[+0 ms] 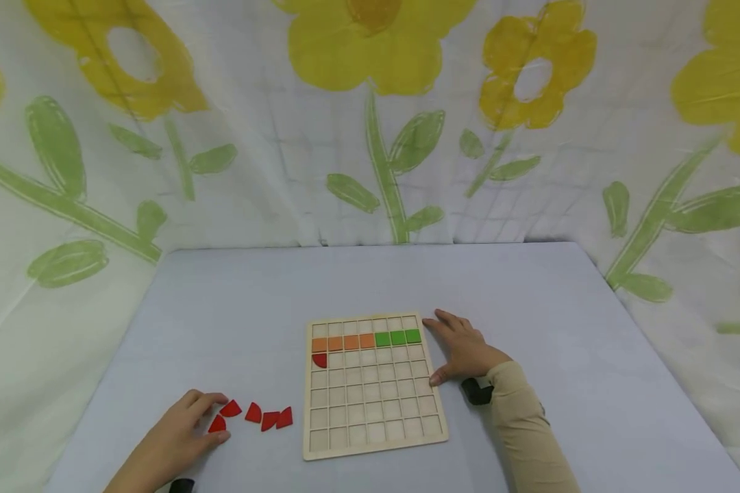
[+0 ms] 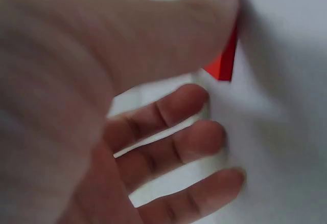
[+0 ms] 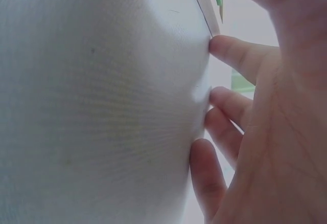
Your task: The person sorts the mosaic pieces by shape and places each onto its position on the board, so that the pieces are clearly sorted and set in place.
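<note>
A square wooden grid board [image 1: 376,452] lies flat on the table. Its second row from the far side holds orange tiles [image 1: 336,344] and green tiles [image 1: 397,337]; a red quarter-round piece [image 1: 319,360] sits at the left of the third row. My left hand [image 1: 175,431] is left of the board, thumb and index finger apart around two loose red pieces [image 1: 231,409]. In the left wrist view the thumb [image 2: 173,35] partly hides a red piece [image 2: 225,63], and contact is unclear. Beside the board's right edge, my right hand [image 1: 465,349] rests with fingers spread, thumb at the edge.
Between the left hand and the board lie more loose red pieces [image 1: 270,420]. The white table [image 1: 580,329] reaches back to a cloth backdrop painted with flowers [image 1: 376,137]. A black device [image 1: 477,392] is at the right wrist.
</note>
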The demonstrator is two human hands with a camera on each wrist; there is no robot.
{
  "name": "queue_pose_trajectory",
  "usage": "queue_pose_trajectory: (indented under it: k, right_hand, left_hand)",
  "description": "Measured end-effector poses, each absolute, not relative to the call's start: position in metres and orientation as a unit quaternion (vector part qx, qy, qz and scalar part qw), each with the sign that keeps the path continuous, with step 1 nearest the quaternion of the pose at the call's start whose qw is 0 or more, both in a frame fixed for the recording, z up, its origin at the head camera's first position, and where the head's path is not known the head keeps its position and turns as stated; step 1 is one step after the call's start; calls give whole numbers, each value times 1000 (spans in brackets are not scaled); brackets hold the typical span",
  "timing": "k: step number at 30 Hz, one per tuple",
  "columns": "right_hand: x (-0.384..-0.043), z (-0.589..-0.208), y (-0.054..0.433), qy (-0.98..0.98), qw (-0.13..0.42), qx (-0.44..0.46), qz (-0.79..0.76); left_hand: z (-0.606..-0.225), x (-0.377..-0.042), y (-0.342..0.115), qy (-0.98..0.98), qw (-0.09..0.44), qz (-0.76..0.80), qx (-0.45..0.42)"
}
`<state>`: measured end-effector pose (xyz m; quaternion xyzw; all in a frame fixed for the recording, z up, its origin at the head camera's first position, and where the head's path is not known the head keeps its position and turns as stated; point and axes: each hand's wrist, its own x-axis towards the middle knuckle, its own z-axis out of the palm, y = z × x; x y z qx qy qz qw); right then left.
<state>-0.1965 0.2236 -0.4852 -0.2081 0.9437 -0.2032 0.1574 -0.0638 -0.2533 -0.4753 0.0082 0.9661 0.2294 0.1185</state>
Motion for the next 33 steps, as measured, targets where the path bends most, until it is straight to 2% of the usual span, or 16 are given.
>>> queue_pose_trajectory:
  k: [3,11,18,25,33]
  right_hand:
    - [-196,-486,225,943,156,-209,-205]
    - [-197,-489,226,944,154,-209,-204]
    - [-197,-487,226,943,154,-212,-204]
    - [-197,-486,225,942,159,-211,-207]
    - [-197,-487,226,943,158,-210,-206]
  left_hand:
    - [-475,-64,-249,962,138,235,-16]
    - [-471,-64,-250,970,109,218,6]
    - [-475,-61,-259,968,117,223,-11]
    - [-475,-59,-259,975,70,211,14]
    - [-476,-64,-260,968,128,217,-19]
